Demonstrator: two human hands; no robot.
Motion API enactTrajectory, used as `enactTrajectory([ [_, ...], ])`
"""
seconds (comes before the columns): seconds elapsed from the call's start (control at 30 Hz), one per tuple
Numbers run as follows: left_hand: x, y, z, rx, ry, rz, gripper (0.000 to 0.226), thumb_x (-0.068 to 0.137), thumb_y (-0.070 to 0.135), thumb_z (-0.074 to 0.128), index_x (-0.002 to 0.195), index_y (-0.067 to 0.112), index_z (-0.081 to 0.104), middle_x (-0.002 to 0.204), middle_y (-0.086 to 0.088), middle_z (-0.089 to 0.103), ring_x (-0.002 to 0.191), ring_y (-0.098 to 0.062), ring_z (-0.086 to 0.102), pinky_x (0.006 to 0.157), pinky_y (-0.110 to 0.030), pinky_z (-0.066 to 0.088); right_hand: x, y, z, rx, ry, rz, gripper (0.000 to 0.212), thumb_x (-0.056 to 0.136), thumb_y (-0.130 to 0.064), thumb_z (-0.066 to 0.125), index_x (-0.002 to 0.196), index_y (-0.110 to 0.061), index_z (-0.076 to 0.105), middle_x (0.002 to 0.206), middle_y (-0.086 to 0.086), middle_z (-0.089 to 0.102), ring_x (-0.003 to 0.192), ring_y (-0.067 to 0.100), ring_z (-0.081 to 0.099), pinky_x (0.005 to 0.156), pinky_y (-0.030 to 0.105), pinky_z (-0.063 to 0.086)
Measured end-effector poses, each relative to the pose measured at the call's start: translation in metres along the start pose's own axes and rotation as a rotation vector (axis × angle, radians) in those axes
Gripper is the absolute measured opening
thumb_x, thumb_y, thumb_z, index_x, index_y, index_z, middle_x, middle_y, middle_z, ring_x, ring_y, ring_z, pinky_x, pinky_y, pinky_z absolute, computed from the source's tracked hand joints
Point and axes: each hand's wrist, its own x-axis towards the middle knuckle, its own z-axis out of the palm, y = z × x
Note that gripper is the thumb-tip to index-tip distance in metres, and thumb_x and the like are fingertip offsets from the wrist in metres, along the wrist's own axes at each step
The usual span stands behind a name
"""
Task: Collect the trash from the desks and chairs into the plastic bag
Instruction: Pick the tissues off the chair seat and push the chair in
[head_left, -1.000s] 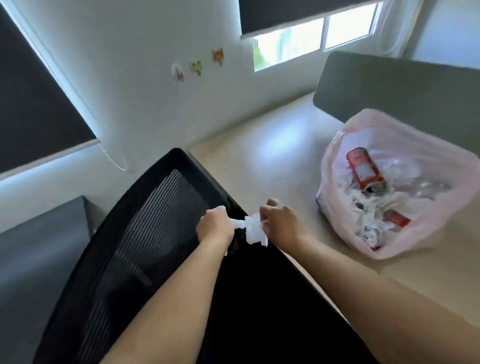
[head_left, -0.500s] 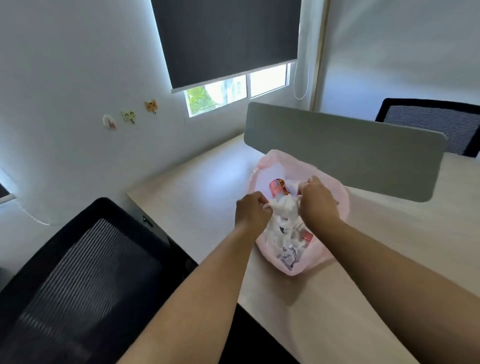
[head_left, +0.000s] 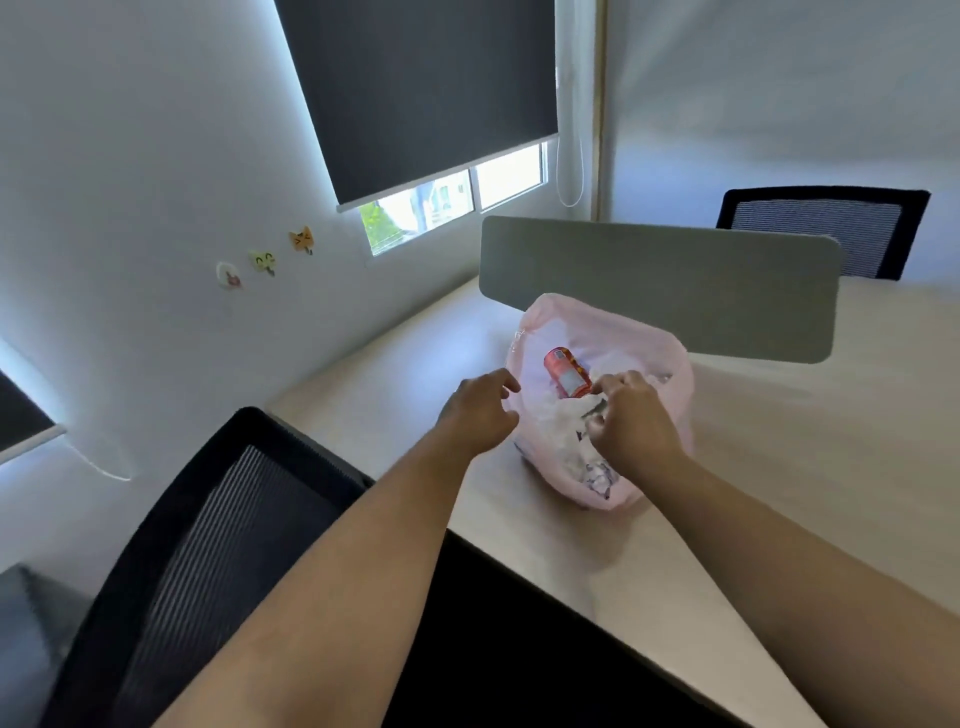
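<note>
Your left hand hangs loosely curled, empty; whether your right hand pinches tissue, I cannot tell. The bag is flimsy: pinch its rim.

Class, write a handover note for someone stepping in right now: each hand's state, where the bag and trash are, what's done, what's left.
Left hand: loosely curled, holding nothing, beside the left rim of the plastic bag.
Right hand: curled over the bag's mouth; unclear whether it pinches anything.
Bag: open on the desk, holding a red can and crumpled white paper.
Done: that trash is bagged.
Left: check the near chair and far chair; their seats can't be made out here.
</note>
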Motion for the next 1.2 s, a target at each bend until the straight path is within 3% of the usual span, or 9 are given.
enactTrajectory([
  [0.2, -0.081, -0.076, -0.073, 0.341, -0.012, 0.097, 0.032, 0.088, 0.020, 0.053, 0.119, 0.024, 0.057, 0.127, 0.003, 0.056, 0.114, -0.018, 0.053, 0.091, -0.034, 0.047, -0.091, -0.096, 0.031, 0.082, -0.023, 0.068, 0.032, 0.081, -0.018, 0.058, 0.112, -0.014, 0.061, 0.120, 0.011, 0.053, 0.109, 0.030, 0.055, 0.089, 0.033, 0.044],
  [0.4, -0.170, -0.181, -0.170, 0.530, -0.015, 0.007, 0.035, 0.087, 0.009, 0.050, 0.117, 0.022, 0.060, 0.121, -0.002, 0.059, 0.113, -0.023, 0.055, 0.085, -0.031, 0.043, -0.179, -0.228, 0.067, 0.267, -0.164, 0.041, 0.031, 0.083, -0.027, 0.059, 0.113, -0.019, 0.060, 0.122, 0.007, 0.052, 0.111, 0.023, 0.053, 0.091, 0.028, 0.039],
  [0.5, -0.219, -0.226, -0.201, 0.629, -0.020, -0.020, 0.045, 0.087, 0.003, 0.041, 0.121, 0.028, 0.057, 0.127, -0.002, 0.057, 0.115, -0.025, 0.054, 0.089, -0.034, 0.044, -0.219, -0.288, 0.083, 0.358, -0.317, 0.048, 0.043, 0.082, -0.044, 0.059, 0.118, -0.020, 0.056, 0.123, 0.004, 0.051, 0.107, 0.019, 0.054, 0.086, 0.025, 0.040],
  [0.6, -0.246, -0.256, -0.197, 0.705, -0.052, 0.041, 0.059, 0.087, 0.000, 0.044, 0.135, 0.033, 0.046, 0.140, 0.001, 0.046, 0.128, -0.023, 0.046, 0.100, -0.038, 0.040, -0.250, -0.323, 0.098, 0.357, -0.439, 0.056, 0.066, 0.075, -0.061, 0.061, 0.128, -0.023, 0.049, 0.132, 0.005, 0.047, 0.119, 0.022, 0.050, 0.100, 0.032, 0.042],
  [0.73, -0.254, -0.274, -0.168, 0.684, -0.063, 0.139, 0.064, 0.085, 0.014, 0.057, 0.142, 0.035, 0.038, 0.154, 0.002, 0.028, 0.141, -0.018, 0.030, 0.108, -0.037, 0.031, -0.281, -0.335, 0.113, 0.201, -0.584, 0.054, 0.089, 0.070, -0.055, 0.066, 0.145, -0.023, 0.029, 0.144, 0.006, 0.034, 0.131, 0.026, 0.039, 0.107, 0.036, 0.038],
  [0.9, -0.252, -0.271, -0.145, 0.720, -0.082, 0.182, 0.052, 0.089, 0.021, 0.054, 0.138, 0.033, 0.042, 0.154, 0.004, 0.029, 0.147, -0.018, 0.015, 0.117, -0.043, 0.014, -0.286, -0.328, 0.109, 0.216, -0.630, 0.068, 0.083, 0.068, -0.041, 0.065, 0.142, -0.024, 0.033, 0.136, 0.006, 0.046, 0.121, 0.021, 0.050, 0.099, 0.030, 0.044],
  [1.07, -0.246, -0.254, -0.140, 0.728, -0.155, 0.249, 0.050, 0.083, 0.021, 0.059, 0.130, 0.035, 0.050, 0.142, 0.006, 0.043, 0.141, -0.015, 0.025, 0.117, -0.046, 0.011, -0.284, -0.309, 0.092, 0.228, -0.649, 0.029, 0.073, 0.071, -0.035, 0.068, 0.138, -0.028, 0.039, 0.129, 0.000, 0.051, 0.111, 0.018, 0.055, 0.092, 0.027, 0.046],
  [1.2, -0.244, -0.234, -0.124, 0.703, -0.143, 0.297, 0.043, 0.081, 0.024, 0.058, 0.122, 0.038, 0.055, 0.133, 0.005, 0.051, 0.132, -0.016, 0.038, 0.116, -0.048, 0.013, -0.278, -0.279, 0.075, 0.263, -0.690, 0.102, 0.063, 0.070, -0.031, 0.069, 0.129, -0.031, 0.048, 0.120, -0.004, 0.057, 0.099, 0.014, 0.059, 0.082, 0.022, 0.046],
])
